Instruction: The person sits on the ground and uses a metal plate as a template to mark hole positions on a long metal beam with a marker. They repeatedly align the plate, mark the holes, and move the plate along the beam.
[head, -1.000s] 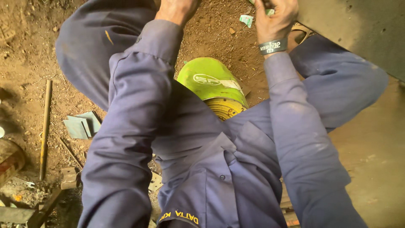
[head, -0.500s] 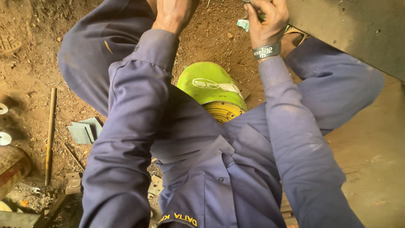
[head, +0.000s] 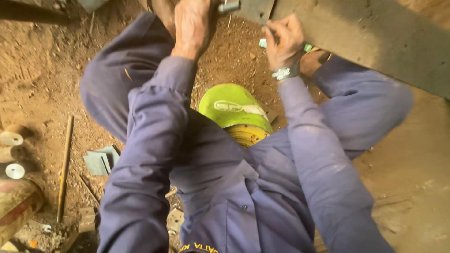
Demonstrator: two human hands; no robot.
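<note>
Against the grey steel plate point(head: 375, 42), right hand point(head: 282, 41) now grips its edge, fingers clamped; left hand point(head: 191, 23) has closed round a dark metal bolt point(head: 228, 6).

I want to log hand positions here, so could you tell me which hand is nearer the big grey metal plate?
Right. The right hand grips the lower edge of the metal plate; the left hand is off to its left.

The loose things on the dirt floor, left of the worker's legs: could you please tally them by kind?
White discs: 2
Long rod: 1
Stack of grey metal plates: 1
Red and yellow cylinder: 1
Total: 5
</note>
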